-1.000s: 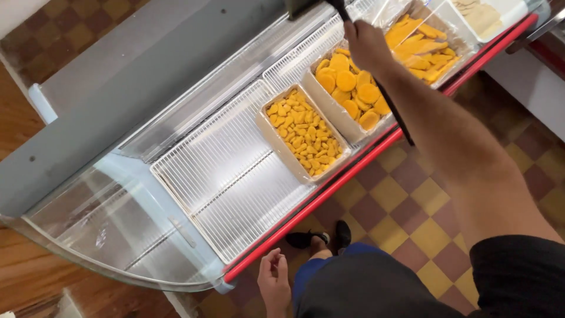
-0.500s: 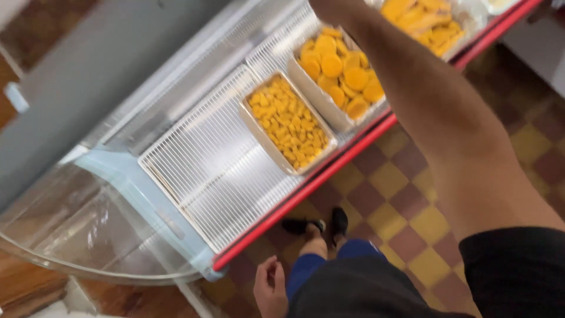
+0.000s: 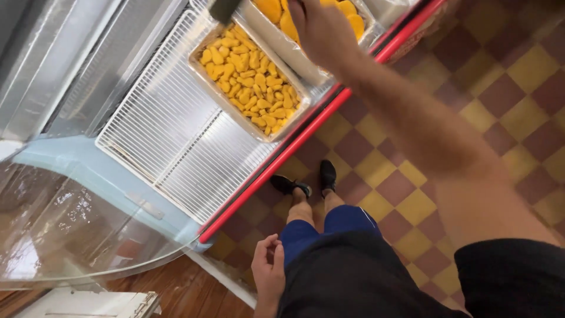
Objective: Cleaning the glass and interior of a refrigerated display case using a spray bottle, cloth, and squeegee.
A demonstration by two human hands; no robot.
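Note:
My right hand (image 3: 321, 29) reaches out over an open chest freezer, fingers curled down, at a tray of large round breaded pieces (image 3: 276, 15). The end of a dark tool (image 3: 223, 9) sticks out to the left of that hand. Just left of it sits a rectangular tray (image 3: 197, 47) filled with small golden nuggets (image 3: 253, 76). My left hand (image 3: 268, 274) hangs by my hip near the freezer's corner, fingers loose and holding nothing.
A white wire rack (image 3: 159, 123) covers the freezer's left part. A red rail (image 3: 282, 156) runs along its front edge. A curved glass lid (image 3: 65, 229) lies at the lower left. My feet in black shoes (image 3: 306, 184) stand on a yellow and maroon checkered floor (image 3: 412, 200).
The view has shifted closer and to the left over the freezer. My right hand has stayed over the trays, and the left hand still hangs at my side.

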